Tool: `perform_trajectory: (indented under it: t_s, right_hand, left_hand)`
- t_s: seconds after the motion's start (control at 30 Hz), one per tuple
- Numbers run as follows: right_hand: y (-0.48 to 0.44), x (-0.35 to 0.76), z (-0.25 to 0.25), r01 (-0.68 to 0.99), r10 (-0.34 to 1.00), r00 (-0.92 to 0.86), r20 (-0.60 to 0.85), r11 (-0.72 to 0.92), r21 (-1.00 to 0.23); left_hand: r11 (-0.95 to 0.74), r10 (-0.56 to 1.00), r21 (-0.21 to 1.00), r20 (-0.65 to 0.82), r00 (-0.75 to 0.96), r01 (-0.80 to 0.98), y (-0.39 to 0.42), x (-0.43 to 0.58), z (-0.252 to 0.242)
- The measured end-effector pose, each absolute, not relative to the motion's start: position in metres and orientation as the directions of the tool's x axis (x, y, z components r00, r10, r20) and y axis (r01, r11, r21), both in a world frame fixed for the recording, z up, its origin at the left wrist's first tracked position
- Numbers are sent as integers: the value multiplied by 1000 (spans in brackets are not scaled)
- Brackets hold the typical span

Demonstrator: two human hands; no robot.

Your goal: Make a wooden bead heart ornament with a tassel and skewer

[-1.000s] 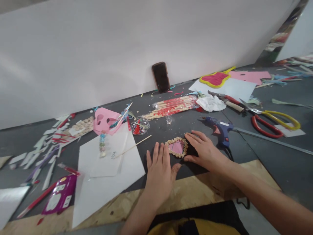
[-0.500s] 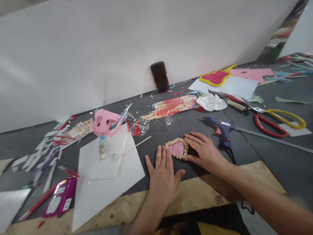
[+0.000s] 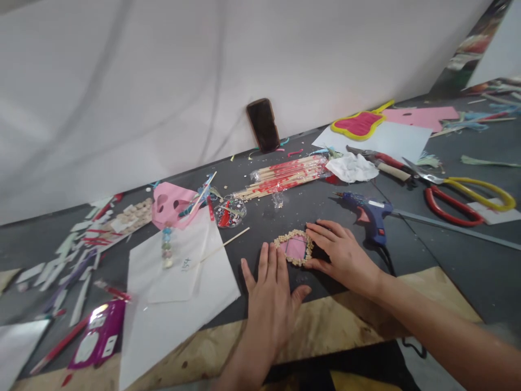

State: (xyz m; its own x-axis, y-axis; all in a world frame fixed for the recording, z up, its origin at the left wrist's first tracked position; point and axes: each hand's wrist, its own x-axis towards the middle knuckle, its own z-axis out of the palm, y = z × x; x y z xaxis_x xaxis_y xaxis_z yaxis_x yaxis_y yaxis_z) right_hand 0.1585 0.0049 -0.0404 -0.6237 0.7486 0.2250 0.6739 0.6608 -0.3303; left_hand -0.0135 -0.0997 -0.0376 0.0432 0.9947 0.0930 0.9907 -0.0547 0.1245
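A small pink piece ringed with pale beads (image 3: pixel 294 247) lies on the dark table (image 3: pixel 456 255). My left hand (image 3: pixel 272 298) rests flat beside it, fingers stretched out, fingertips close to its left edge. My right hand (image 3: pixel 341 254) lies flat on the other side, its fingertips touching the beaded rim. Neither hand holds anything.
A blue glue gun (image 3: pixel 368 210) lies just right of my right hand. Red-and-yellow scissors (image 3: pixel 459 198), a white cloth (image 3: pixel 353 167), a pack of sticks (image 3: pixel 285 175), white paper sheets (image 3: pixel 179 282), a pink mask (image 3: pixel 173 204) and a phone (image 3: pixel 263 124) against the wall surround them.
My left hand has slid slightly back toward me and to the right. The right hand and the beaded piece keep their places; the view shifted a little.
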Motion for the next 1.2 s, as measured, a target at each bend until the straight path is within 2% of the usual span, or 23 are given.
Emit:
perform_trajectory:
  t_s: [0.23, 0.47, 0.83, 1.03, 1.2]
  right_hand:
    - [6, 161, -40, 662, 746, -624, 233, 663, -348]
    - [3, 161, -40, 677, 728, -653, 207, 684, -271]
    - [0, 158, -39, 699, 727, -667, 164, 687, -198]
    - [0, 157, -37, 694, 731, -658, 180, 681, -232]
    - [3, 158, -37, 665, 747, -628, 218, 661, -348]
  left_hand:
    - [-76, 991, 70, 112, 68, 995, -102, -16, -42]
    - [-101, 981, -1, 169, 99, 995, -105, -18, -46]
    - [-110, 981, 14, 164, 106, 994, -103, -17, -44]
    - [-112, 981, 42, 163, 104, 993, -102, -17, -41]
    - [-110, 985, 99, 146, 95, 989, -103, -20, -41]
